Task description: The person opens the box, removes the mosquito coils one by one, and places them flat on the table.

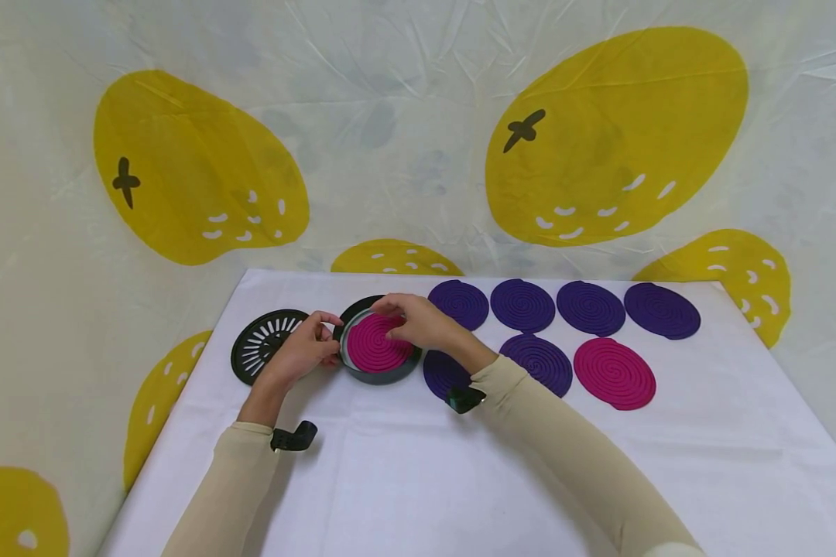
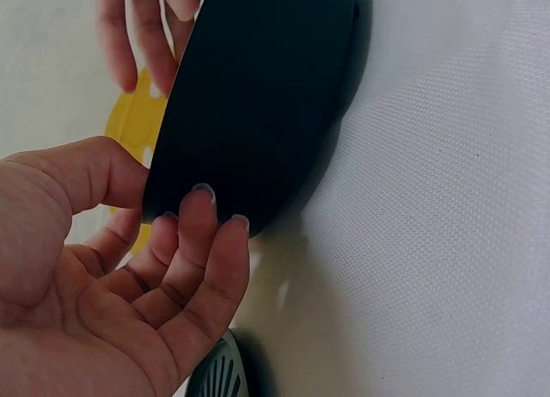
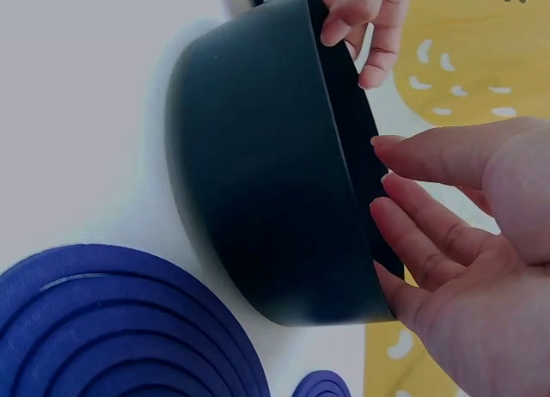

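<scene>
The left hand [image 1: 305,350] curls its fingers and thumb around the near-left rim of the black dish [image 1: 379,377], gripping it. The right hand [image 1: 418,323] lies over the pink coil [image 1: 376,346] inside, fingers nearly straight, pressing it. The slotted lid [image 1: 261,343] lies just left; purple coils [image 1: 522,305] line the white table [image 1: 418,464].
</scene>
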The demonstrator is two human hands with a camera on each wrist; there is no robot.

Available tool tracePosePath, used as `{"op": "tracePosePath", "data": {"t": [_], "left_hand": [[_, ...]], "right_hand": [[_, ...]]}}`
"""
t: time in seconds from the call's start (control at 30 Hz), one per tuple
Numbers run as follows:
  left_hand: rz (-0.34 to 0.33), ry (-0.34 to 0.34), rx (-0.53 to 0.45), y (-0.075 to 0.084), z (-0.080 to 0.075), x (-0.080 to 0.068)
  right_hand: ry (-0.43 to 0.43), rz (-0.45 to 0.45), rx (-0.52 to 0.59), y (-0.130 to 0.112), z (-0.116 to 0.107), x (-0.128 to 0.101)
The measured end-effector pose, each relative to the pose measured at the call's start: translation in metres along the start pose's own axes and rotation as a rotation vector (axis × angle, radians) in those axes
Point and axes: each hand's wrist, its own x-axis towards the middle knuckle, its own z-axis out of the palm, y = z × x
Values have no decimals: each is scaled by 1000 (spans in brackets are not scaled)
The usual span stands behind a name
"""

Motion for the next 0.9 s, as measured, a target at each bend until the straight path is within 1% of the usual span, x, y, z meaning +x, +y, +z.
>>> {"op": "tracePosePath", "data": {"t": [0.07, 0.13, 0.2, 0.4, 0.63, 0.77, 0.9], "left_hand": [[-1, -3, 2, 4, 0, -2], [0, -5, 1, 5, 0, -3], [1, -5, -4, 3, -1, -2], [3, 9, -12, -10, -1, 5], [14, 10, -16, -13, 0, 8], [24, 5, -28, -13, 0, 7], [27, 0, -43, -13, 0, 7]], "right_hand": [[-8, -5, 1, 0, 2, 1], [-15, -2, 7, 0, 4, 3], [-21, 4, 10, 0, 6, 5], [-26, 42, -36, 0, 8, 12], [-44, 59, -47, 1, 8, 18], [-36, 54, -85, 3, 7, 20], [0, 51, -134, 5, 6, 20]]}}
